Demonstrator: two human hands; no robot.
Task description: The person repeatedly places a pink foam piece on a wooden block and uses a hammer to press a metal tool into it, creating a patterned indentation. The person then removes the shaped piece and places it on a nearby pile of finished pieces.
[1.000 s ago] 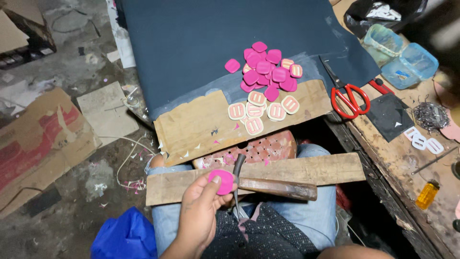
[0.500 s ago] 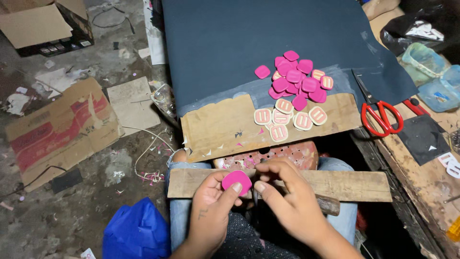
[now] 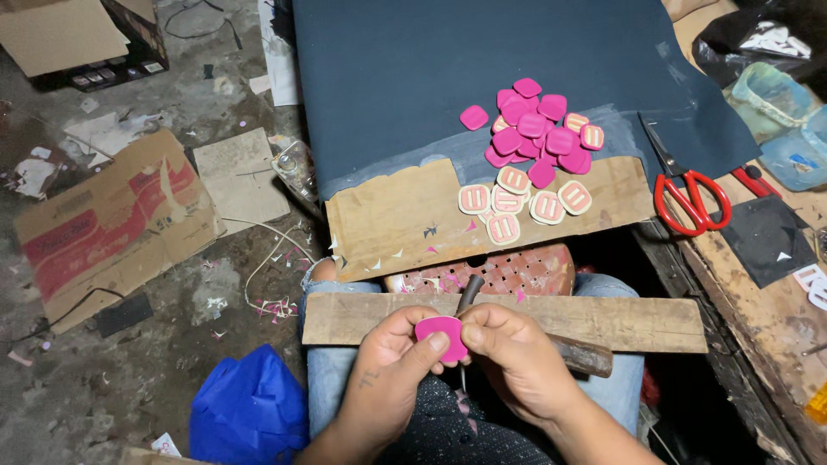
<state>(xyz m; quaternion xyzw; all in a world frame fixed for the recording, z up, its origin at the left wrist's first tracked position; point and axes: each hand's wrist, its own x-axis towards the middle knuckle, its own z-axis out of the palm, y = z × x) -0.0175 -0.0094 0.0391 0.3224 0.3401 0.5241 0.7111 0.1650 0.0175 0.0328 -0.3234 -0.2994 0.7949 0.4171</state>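
Observation:
My left hand [image 3: 388, 370] pinches a small pink shield-shaped piece [image 3: 441, 334] between thumb and fingers, over my lap. My right hand [image 3: 508, 353] touches the same piece from the right and grips a thin dark-handled tool [image 3: 469, 293] whose handle sticks up above my fingers. A wooden plank [image 3: 603, 320] lies across my knees just beyond both hands. Farther away, a pile of pink pieces [image 3: 534, 133] lies on a dark sheet [image 3: 413, 77], with several cream-faced pieces [image 3: 517, 202] on a brown cardboard strip [image 3: 396, 224].
Red-handled scissors [image 3: 689, 194] lie right of the pile. Plastic containers [image 3: 775, 103] stand at the far right on a wooden bench [image 3: 767, 319]. A blue bag [image 3: 245, 409] sits by my left knee. Flattened cardboard [image 3: 112, 220] and scraps litter the floor at left.
My right hand has come in and joined the left on the pink piece, now held closer between both hands. The view has shifted left, so the bench items moved right.

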